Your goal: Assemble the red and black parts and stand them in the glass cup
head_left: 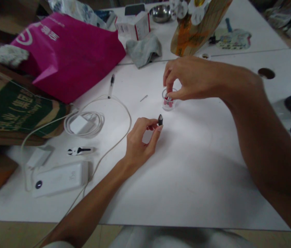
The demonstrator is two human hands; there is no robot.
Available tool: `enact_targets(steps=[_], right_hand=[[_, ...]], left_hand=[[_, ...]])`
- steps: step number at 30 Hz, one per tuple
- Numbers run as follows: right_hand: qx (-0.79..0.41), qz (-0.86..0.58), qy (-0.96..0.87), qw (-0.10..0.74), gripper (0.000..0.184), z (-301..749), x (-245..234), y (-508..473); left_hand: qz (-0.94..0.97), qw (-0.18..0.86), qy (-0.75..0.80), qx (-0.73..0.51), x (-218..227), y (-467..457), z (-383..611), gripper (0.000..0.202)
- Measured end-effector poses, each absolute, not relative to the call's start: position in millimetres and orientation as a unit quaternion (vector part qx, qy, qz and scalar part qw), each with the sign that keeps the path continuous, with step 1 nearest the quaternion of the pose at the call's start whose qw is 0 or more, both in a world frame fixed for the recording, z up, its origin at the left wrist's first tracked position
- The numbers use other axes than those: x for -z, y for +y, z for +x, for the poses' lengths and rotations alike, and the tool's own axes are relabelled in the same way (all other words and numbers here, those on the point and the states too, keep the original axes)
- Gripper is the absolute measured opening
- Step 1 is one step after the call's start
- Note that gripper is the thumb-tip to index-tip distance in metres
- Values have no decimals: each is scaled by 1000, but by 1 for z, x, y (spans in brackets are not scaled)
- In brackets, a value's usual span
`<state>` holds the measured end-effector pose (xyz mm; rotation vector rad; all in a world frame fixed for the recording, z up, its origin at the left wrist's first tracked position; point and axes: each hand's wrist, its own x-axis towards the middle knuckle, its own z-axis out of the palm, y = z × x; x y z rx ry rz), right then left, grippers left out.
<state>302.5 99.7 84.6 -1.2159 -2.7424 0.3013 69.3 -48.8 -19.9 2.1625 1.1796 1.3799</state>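
Observation:
My left hand (pixel 142 137) pinches a small black piece with a shiny, rounded tip (pixel 160 120) between thumb and fingertips, tip up. Just beyond it, a small clear round cup (pixel 169 106) with pinkish-red contents stands on the white table. My right hand (pixel 184 81) reaches down from above, thumb and fingers closed together at the cup's opening. Something small and silvery shows at those fingertips, too small to name. On the table left of the cup lies a thin metal piece (pixel 143 98). A pen (pixel 111 86) rests farther left.
A white cable (pixel 128 115) loops across the left side around a charger (pixel 79 124), nail clippers (pixel 81 151) and a power bank (pixel 60 179). A magenta bag (pixel 78 55), a grey cloth (pixel 144 50) and a metal bowl (pixel 160 13) stand behind. A round hole (pixel 266 73) pierces the tabletop at right.

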Motion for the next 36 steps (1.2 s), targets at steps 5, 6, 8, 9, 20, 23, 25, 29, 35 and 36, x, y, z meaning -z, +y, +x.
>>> enact_targets(steps=[5,6,8,9,20,23,25,29,35,36], right_hand=[[-115,-419,-900,43,23,300,-94,96],[-118,-422,-898,37,25,299,-96,94],[-118,-427,-896,31,29,298,-98,92],[-118,-429,-895,32,29,298,-99,92],[-124,-442,-887,57,22,301,-93,91],[-112,-441,-889,55,28,299,-95,91],[-108,-437,-892,50,30,299,-97,91],[-96,-432,-896,32,20,300,-101,92],[-92,-442,-891,42,14,303,-96,91],[-99,-451,-885,60,15,304,-93,91]], left_hand=[[755,158,409,-488,20,-48,69,5],[755,158,409,-487,20,-48,69,4],[756,157,412,-484,20,-48,69,4],[756,155,414,-482,20,-49,69,5],[756,158,415,-481,21,-49,69,6],[756,158,411,-484,20,-49,69,4],[757,160,410,-483,20,-49,69,4],[756,163,411,-483,20,-49,69,5],[756,158,415,-480,21,-49,69,6],[757,159,416,-478,20,-49,69,7]])
